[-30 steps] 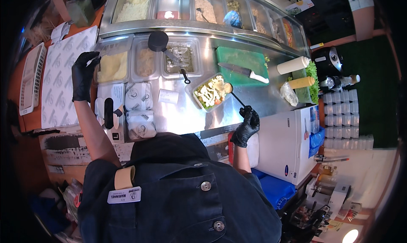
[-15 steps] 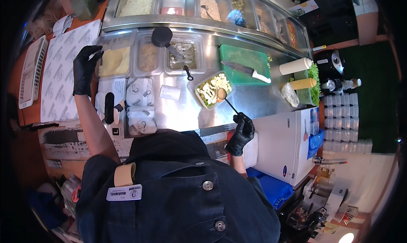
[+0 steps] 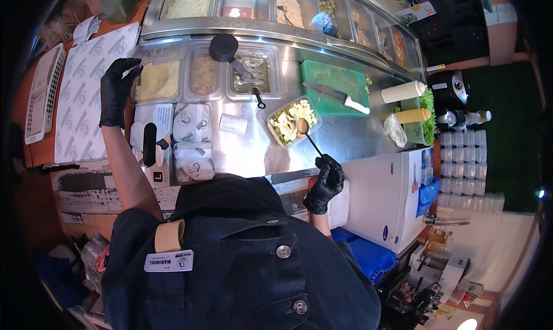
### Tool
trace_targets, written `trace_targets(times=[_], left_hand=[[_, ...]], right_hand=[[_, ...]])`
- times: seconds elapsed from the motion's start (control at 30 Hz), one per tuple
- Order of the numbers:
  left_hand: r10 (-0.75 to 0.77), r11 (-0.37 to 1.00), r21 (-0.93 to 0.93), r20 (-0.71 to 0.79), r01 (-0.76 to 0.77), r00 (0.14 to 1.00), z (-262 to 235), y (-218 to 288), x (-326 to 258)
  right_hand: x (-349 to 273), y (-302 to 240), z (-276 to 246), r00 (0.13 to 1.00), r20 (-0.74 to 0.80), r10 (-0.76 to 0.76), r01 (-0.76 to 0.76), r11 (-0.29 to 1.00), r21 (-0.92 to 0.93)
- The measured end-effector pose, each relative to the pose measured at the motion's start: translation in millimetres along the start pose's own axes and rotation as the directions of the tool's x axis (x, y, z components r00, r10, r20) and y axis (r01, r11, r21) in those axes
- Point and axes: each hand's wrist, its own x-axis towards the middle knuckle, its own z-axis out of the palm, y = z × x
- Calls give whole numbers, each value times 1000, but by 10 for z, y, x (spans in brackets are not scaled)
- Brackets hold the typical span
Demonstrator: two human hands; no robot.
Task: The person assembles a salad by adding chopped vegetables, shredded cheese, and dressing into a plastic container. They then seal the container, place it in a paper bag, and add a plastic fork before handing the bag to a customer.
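In my black-gloved right hand [image 3: 325,186] is the handle of a long black spoon [image 3: 311,142]. Its bowl rests over a clear plastic container of salad [image 3: 291,122], with green leaves below and pale chopped pieces and creamy dressing on top. My left hand [image 3: 118,93], also gloved in black, is at the left edge of a clear tub of pale yellow sauce [image 3: 158,81]. Its fingers are curved, with a gap between fingertips and thumb, and nothing shows in them; whether they touch the tub is unclear.
Right of the salad, a knife [image 3: 334,95] lies on a green cutting board [image 3: 322,70]. Squeeze bottles [image 3: 403,92] stand beyond it. A black ladle [image 3: 224,48] lies over the tubs. Paper-wrapped packages [image 3: 193,161] and a receipt [image 3: 233,124] lie nearer. Food pans [image 3: 288,10] line the back.
The spoon's bowl has shifted slightly over the salad, and more creamy dressing covers its top. My right hand has moved a little left; my left hand has barely moved.
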Motion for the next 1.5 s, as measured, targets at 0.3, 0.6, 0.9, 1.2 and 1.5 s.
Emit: trace_targets(times=[0.3, 0.6, 0.9, 1.2, 1.5], left_hand=[[-5, 1000, -20, 12, 5, 1000, -12, -9, 7], [-14, 1000, -10, 26, 14, 1000, -19, -26, -9], [-1, 1000, -31, 34, 2, 999, -17, -33, -2], [-15, 996, -83, 18, 16, 1000, 10, -106, -42], [63, 995, -82, 1, -63, 998, 47, -23, -45]], right_hand=[[88, 69, 41, 991, 49, -123, 127, 988, -86], [248, 254, -61, 961, 68, -269, 277, 934, -223], [536, 317, -40, 885, 222, -409, 465, 762, -451], [443, 377, -46, 794, 433, -427, 606, 613, -507], [334, -230, 478, 754, 457, -472, 619, 744, -252]])
